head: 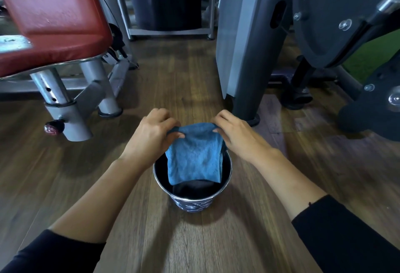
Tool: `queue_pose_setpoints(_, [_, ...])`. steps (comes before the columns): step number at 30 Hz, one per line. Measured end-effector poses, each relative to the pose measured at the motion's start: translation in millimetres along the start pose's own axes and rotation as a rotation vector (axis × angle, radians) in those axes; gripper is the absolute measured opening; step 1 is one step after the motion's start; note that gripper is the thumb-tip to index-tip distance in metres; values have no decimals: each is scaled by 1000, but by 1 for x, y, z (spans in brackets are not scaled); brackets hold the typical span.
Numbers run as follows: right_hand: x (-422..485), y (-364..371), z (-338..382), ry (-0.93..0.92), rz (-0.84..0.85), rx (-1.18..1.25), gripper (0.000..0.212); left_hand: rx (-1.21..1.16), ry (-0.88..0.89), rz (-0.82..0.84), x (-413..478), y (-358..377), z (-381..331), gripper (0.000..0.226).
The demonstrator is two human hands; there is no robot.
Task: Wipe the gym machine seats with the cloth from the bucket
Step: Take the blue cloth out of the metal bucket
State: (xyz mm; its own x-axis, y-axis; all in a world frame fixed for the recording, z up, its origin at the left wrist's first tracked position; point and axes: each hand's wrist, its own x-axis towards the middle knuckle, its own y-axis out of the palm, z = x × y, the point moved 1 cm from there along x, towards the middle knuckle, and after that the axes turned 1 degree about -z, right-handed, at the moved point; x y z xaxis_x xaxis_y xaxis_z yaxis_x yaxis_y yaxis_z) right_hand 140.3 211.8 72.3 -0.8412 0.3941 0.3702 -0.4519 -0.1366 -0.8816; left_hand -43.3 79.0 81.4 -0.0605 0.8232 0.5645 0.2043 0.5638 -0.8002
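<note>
Left hand: left hand point(154, 131) pinches one top corner of the blue terry cloth point(195, 153).
Right hand: right hand point(237, 134) pinches the other corner.
Cloth: hangs into the dark patterned metal bucket point(191, 203) on the wooden floor point(194, 73).
Seat: red padded machine seat point(54, 26), upper left.

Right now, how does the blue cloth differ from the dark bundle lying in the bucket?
Colour: the blue cloth is light blue, the dark bundle near black. Pose: the blue cloth hangs spread, the dark bundle lies crumpled in the bucket. Hold: left grip and right grip pinch the blue cloth's top corners; neither holds the dark bundle. Both look like fabric.
</note>
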Motion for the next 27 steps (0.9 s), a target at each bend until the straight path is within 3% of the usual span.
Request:
queue_pose_setpoints(4, [1,3,6,34,20,24,44,-63,-62,-23,4,0,-8,15])
queue_pose_setpoints(8, [1,6,7,94,44,2,45,-20,-7,-20,6,3,-10,26])
queue_pose_setpoints(12, [1,6,7,76,116,-157,83,37,-1,11,8,10,-3,32])
queue_pose_setpoints(16, [0,11,5,59,101,-239,69,4,18,70,6,14,-3,12])
queue_pose_setpoints(21, [0,12,1,51,105,-185,59,-71,-49,180,2,14,-2,51])
queue_pose_setpoints(27, [6,1,-4,21,182,-129,60,-41,-36,101,7,1,1,40])
